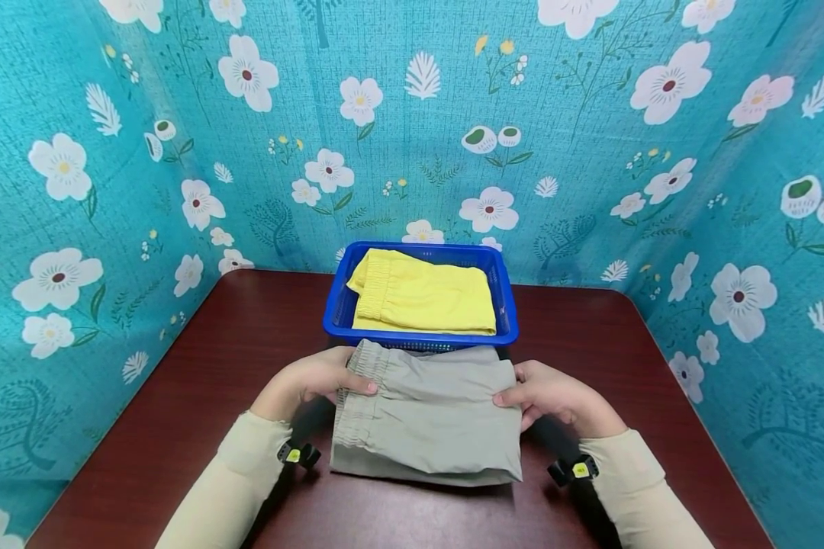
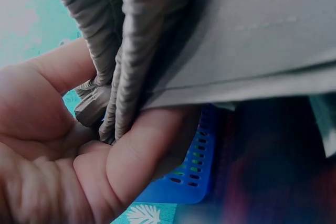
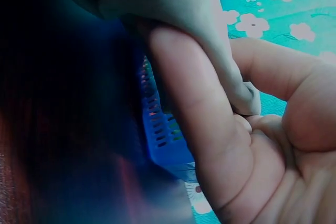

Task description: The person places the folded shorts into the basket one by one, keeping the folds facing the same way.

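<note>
Folded grey shorts [image 1: 439, 412] with a gathered elastic waistband hang between both hands, close over the table. My left hand [image 1: 323, 375] grips them at the waistband end, thumb on top and fingers underneath. At the opposite end, my right hand [image 1: 545, 395] pinches the folded edge, with the thumb above and the fingers below. The left wrist view shows the ruffled waistband [image 2: 128, 51] between thumb and fingers. Just behind the grey shorts stands a blue plastic basket [image 1: 511, 309], in which folded yellow shorts [image 1: 429, 293] lie flat, their waistband to the left.
The dark red-brown table [image 1: 261, 328] reaches back to a teal floral cloth [image 1: 398, 152] that hangs behind it and along both sides. The basket's perforated wall [image 3: 160, 129] shows beyond the right hand's fingers in the right wrist view.
</note>
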### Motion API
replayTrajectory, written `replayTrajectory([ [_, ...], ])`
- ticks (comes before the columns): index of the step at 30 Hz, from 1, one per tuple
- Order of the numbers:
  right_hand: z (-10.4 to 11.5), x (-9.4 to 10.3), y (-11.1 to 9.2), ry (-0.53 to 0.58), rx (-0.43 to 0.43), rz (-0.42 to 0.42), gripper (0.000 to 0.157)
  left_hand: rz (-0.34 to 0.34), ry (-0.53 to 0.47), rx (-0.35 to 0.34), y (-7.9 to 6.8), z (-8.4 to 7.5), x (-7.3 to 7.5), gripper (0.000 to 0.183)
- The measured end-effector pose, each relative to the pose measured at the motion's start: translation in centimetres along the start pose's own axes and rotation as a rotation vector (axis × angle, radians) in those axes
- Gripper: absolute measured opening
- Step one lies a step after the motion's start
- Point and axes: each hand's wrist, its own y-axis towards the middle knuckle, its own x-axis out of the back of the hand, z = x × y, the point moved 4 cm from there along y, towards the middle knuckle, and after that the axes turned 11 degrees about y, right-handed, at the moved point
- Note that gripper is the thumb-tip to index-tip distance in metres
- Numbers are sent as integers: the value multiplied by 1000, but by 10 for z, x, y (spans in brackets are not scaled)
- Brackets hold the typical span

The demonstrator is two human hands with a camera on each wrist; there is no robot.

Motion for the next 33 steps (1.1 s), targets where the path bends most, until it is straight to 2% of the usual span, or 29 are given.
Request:
replayTrajectory([
  [12,15,5,-14,-11,36,-2,38,23,-12,-48,-8,-13,-1,56],
  [20,22,1,-22,-8,47,21,38,50,-15,-82,-14,-18,0,54],
  [27,30,-1,-30,-50,82,25,39,48,10,-109,-20,-24,2,55],
  [33,35,-2,-34,-44,101,31,38,46,2,-138,-25,-28,3,56],
])
